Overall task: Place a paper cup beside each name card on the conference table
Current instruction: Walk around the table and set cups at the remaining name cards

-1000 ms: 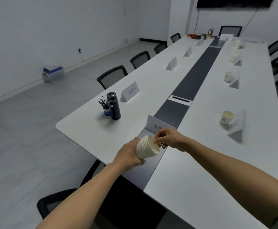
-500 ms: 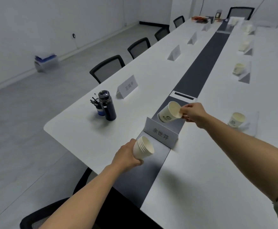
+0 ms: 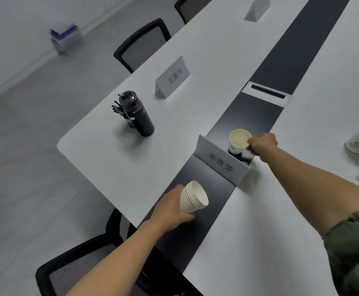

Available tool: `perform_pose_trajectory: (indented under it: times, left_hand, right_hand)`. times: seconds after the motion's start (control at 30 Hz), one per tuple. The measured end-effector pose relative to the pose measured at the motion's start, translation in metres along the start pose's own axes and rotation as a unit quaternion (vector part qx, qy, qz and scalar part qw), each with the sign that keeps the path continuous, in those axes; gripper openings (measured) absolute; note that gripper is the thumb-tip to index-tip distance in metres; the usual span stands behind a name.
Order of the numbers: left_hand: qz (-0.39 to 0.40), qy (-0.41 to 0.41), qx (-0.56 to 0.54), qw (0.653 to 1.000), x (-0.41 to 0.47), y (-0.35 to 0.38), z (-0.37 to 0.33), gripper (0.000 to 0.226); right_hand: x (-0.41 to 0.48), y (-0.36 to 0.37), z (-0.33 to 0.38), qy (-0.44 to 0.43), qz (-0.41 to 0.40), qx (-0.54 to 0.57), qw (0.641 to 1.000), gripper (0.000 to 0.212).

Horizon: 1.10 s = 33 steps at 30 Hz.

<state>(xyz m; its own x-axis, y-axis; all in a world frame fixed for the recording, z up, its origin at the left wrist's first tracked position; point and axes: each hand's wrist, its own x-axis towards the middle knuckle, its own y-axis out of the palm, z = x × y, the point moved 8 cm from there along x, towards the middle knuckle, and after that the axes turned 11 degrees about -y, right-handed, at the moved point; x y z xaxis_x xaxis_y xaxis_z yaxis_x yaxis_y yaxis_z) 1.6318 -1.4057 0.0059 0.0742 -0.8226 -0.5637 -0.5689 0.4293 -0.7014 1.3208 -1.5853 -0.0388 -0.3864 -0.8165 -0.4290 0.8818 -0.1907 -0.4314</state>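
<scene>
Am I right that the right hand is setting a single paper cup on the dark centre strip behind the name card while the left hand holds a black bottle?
Not quite: the head view shows the left hand holding a stack of white paper cups; the tall black bottle stands untouched. The rest holds.

— What is the person wearing?

— Very little shows. The right arm (image 3: pixel 315 186) is bare from the wrist up past the elbow, and there a short olive-green sleeve (image 3: pixel 353 233) starts, loose and creased, on the near side of the name card (image 3: pixel 221 163).

— Plain cloth?

— It looks plain, though the picture is soft there, so a fine pattern could be missed.

— And the left arm (image 3: pixel 119 253)?

— Bare all the way to the picture's lower edge, near-left of the card. No sleeve there.

— The hands?

— The left hand (image 3: pixel 172 208) and the right hand (image 3: pixel 261 144) are both bare, and so are the wrists.
</scene>
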Motion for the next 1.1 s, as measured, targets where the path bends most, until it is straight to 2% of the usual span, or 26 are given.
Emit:
perform_pose_trajectory:
  times: [0.17,0.33,0.5,0.63,0.77,0.93,1.1]
  left_hand:
    - [0.003,-0.014,0.006,1.0,0.006,0.002,0.005,0.065]
    - [-0.008,-0.008,-0.004,1.0,0.001,-0.006,0.004,0.062]
    - [-0.03,-0.005,-0.008,0.999,-0.015,-0.021,0.012,0.062]
    - [-0.058,-0.011,-0.025,0.998,-0.041,-0.043,0.033,0.061]
    - [-0.106,-0.008,-0.041,0.994,-0.082,-0.077,0.069,0.062]
    - [-0.176,-0.03,-0.055,0.982,-0.153,-0.115,0.145,0.062]
    - [-0.225,-0.049,-0.068,0.971,-0.247,-0.132,0.25,0.069]
  right_hand:
    - [0.005,0.004,-0.006,0.011,0.003,0.008,1.0,0.006]
    - [0.0,-0.002,0.003,-0.002,0.006,0.001,1.0,0.015]
    - [-0.022,-0.018,0.034,-0.089,-0.027,-0.118,0.989,0.018]
    - [-0.064,-0.006,0.078,-0.195,-0.011,-0.196,0.961,0.02]
    - [-0.127,0.032,0.115,-0.28,0.039,-0.266,0.921,0.017]
    - [-0.227,0.104,0.135,-0.369,0.106,-0.323,0.865,0.021]
    - [-0.357,0.185,0.12,-0.42,0.151,-0.359,0.82,0.02]
